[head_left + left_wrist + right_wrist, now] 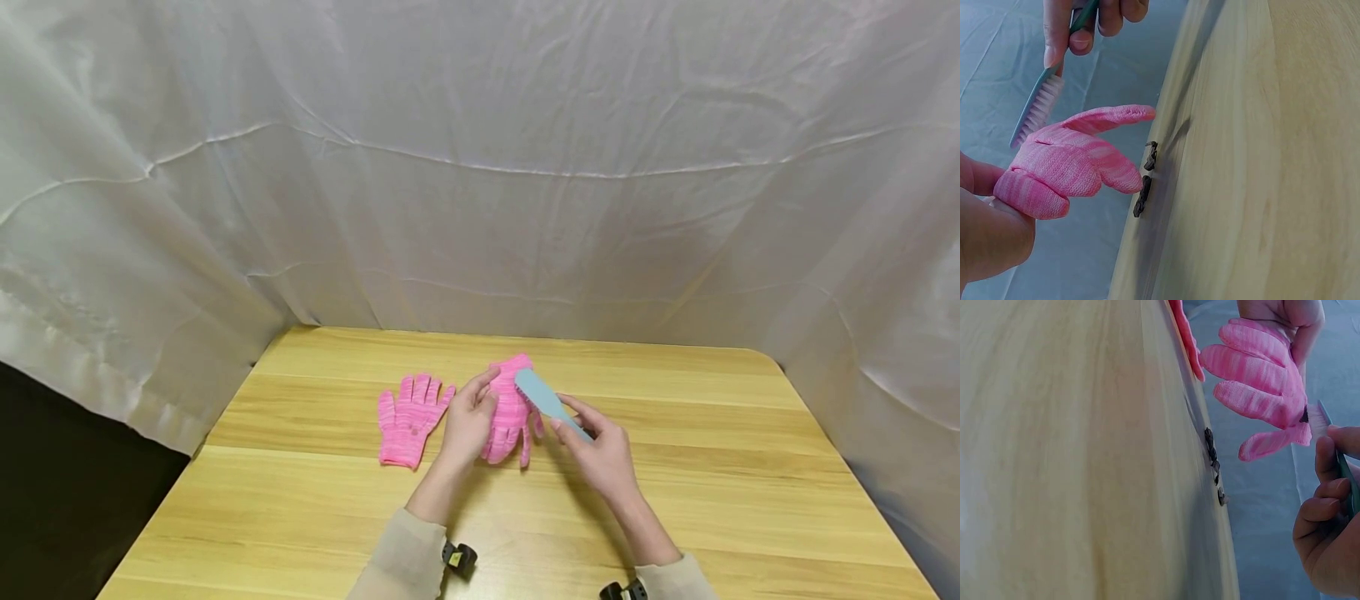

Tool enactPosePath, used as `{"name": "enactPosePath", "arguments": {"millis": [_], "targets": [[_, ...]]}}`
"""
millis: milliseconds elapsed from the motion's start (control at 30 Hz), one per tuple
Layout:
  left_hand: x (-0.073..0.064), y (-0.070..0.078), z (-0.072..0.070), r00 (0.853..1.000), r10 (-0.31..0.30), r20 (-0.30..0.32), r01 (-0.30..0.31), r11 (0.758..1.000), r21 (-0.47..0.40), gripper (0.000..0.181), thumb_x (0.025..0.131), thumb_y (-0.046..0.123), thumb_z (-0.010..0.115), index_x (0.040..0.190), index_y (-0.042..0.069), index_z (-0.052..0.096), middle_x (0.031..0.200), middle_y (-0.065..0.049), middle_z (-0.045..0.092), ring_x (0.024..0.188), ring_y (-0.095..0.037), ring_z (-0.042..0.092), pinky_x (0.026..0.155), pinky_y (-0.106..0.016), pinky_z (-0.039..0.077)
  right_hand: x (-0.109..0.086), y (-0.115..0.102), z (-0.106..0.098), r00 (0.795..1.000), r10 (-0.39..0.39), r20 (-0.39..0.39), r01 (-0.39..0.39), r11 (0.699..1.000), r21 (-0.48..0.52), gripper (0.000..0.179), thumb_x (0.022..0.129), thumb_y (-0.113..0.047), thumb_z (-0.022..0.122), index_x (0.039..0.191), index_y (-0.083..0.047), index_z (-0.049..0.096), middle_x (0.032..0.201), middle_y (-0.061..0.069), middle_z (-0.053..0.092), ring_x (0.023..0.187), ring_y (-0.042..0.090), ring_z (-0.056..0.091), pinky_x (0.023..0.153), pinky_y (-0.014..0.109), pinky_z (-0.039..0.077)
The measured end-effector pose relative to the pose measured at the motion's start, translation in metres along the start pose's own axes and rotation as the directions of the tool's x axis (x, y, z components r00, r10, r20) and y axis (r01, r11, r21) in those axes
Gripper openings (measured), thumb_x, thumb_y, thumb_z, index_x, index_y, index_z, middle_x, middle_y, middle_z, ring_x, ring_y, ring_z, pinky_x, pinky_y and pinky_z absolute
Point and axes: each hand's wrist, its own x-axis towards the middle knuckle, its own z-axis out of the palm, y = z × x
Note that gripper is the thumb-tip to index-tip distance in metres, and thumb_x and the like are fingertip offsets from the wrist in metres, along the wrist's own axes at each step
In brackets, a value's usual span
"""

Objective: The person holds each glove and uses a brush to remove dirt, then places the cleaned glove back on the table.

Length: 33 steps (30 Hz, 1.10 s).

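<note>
A pink knitted glove (510, 408) is held up over the table by my left hand (468, 421), its fingers hanging downward. The left thumb and fingers grip it along one side, as the left wrist view also shows. In my right hand (600, 450) is a light blue brush (545, 396), pinched by the handle. White bristles (1040, 107) face the glove and meet its surface in the right wrist view, beside a small dark spot (1304, 415). A second pink glove (411, 421) lies flat on the table, left of my left hand, fingers pointing away.
The wooden table (712, 467) has light yellow grain and a rounded far right corner. A pale grey curtain (480, 208) hangs behind it and along both sides. Small dark pieces (1142, 197) show along the table edge in both wrist views.
</note>
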Motion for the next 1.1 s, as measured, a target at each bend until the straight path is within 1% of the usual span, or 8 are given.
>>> {"name": "enactPosePath", "arguments": {"millis": [133, 233, 333, 533, 633, 767, 900, 1100], "targets": [[0.0008, -0.0006, -0.0009, 1.000, -0.004, -0.003, 0.004, 1.000, -0.003, 0.044, 0.105, 0.005, 0.052, 0.149, 0.008, 0.056, 0.134, -0.024, 0.064, 0.053, -0.003, 0.037, 0.047, -0.015, 0.037, 0.0011, -0.0015, -0.0025, 1.000, 0.007, -0.020, -0.007, 1.000, 0.012, 0.041, 0.095, -0.018, 0.077, 0.135, -0.011, 0.069, 0.086, 0.012, 0.072, 0.065, 0.013, 0.057, 0.051, 0.021, 0.040], [0.0015, -0.0013, -0.0012, 1.000, -0.001, -0.009, 0.001, 1.000, 0.004, 0.043, 0.105, 0.005, 0.052, 0.149, 0.008, 0.056, 0.120, -0.021, 0.067, 0.053, -0.004, 0.038, 0.046, -0.016, 0.037, 0.0017, -0.0022, -0.0043, 0.999, 0.003, -0.039, -0.002, 1.000, 0.018, 0.041, 0.096, -0.020, 0.078, 0.135, -0.011, 0.069, 0.088, 0.013, 0.073, 0.065, 0.012, 0.056, 0.050, 0.021, 0.041], [0.0015, -0.0012, -0.0009, 1.000, 0.008, -0.012, -0.008, 1.000, 0.011, 0.043, 0.105, 0.005, 0.053, 0.148, 0.007, 0.056, 0.119, -0.019, 0.068, 0.053, -0.004, 0.037, 0.046, -0.016, 0.037, 0.0016, -0.0024, -0.0050, 0.999, -0.009, -0.046, 0.010, 0.999, 0.031, 0.041, 0.096, -0.021, 0.078, 0.135, -0.012, 0.070, 0.090, 0.016, 0.073, 0.067, 0.015, 0.060, 0.050, 0.021, 0.041], [0.0015, -0.0019, -0.0004, 1.000, 0.010, -0.014, -0.010, 1.000, 0.017, 0.043, 0.105, 0.005, 0.053, 0.147, 0.007, 0.057, 0.125, -0.020, 0.067, 0.054, -0.004, 0.037, 0.048, -0.016, 0.037, 0.0003, -0.0035, -0.0034, 0.998, -0.037, -0.047, 0.039, 0.998, 0.043, 0.041, 0.095, -0.019, 0.078, 0.135, -0.010, 0.070, 0.089, 0.016, 0.074, 0.070, 0.020, 0.065, 0.050, 0.021, 0.041], [0.0005, -0.0019, -0.0002, 1.000, 0.016, -0.012, -0.015, 1.000, 0.015, 0.042, 0.105, 0.005, 0.053, 0.147, 0.006, 0.057, 0.127, -0.021, 0.067, 0.055, -0.005, 0.038, 0.049, -0.016, 0.038, -0.0008, -0.0031, -0.0016, 0.997, -0.071, -0.023, 0.072, 0.996, 0.048, 0.042, 0.095, -0.017, 0.078, 0.135, -0.007, 0.069, 0.088, 0.015, 0.074, 0.067, 0.016, 0.063, 0.050, 0.021, 0.041], [0.0000, -0.0018, 0.0007, 1.000, 0.015, -0.005, -0.015, 1.000, 0.009, 0.042, 0.105, 0.004, 0.054, 0.147, 0.007, 0.057, 0.139, -0.021, 0.063, 0.056, -0.006, 0.039, 0.051, -0.017, 0.040, -0.0016, -0.0020, 0.0014, 0.994, -0.107, 0.019, 0.106, 0.993, 0.048, 0.043, 0.094, -0.016, 0.079, 0.134, -0.006, 0.069, 0.085, 0.014, 0.074, 0.061, 0.007, 0.054, 0.049, 0.021, 0.041], [0.0000, -0.0015, 0.0012, 1.000, 0.009, 0.001, -0.009, 1.000, 0.005, 0.043, 0.105, 0.004, 0.053, 0.147, 0.008, 0.057, 0.141, -0.022, 0.062, 0.056, -0.005, 0.039, 0.052, -0.016, 0.040, -0.0019, -0.0022, 0.0018, 0.996, -0.089, 0.020, 0.089, 0.995, 0.037, 0.041, 0.094, -0.019, 0.079, 0.132, -0.010, 0.071, 0.082, 0.012, 0.072, 0.058, 0.008, 0.050, 0.049, 0.021, 0.039], [-0.0004, 0.0005, 0.0005, 1.000, 0.007, -0.009, -0.007, 1.000, 0.020, 0.043, 0.105, 0.004, 0.053, 0.147, 0.008, 0.058, 0.130, -0.020, 0.067, 0.055, -0.005, 0.039, 0.050, -0.016, 0.038, -0.0009, -0.0003, -0.0005, 0.999, -0.040, -0.010, 0.040, 0.999, 0.012, 0.040, 0.094, -0.017, 0.078, 0.133, -0.012, 0.071, 0.082, 0.011, 0.070, 0.060, 0.009, 0.051, 0.049, 0.021, 0.037]]}}
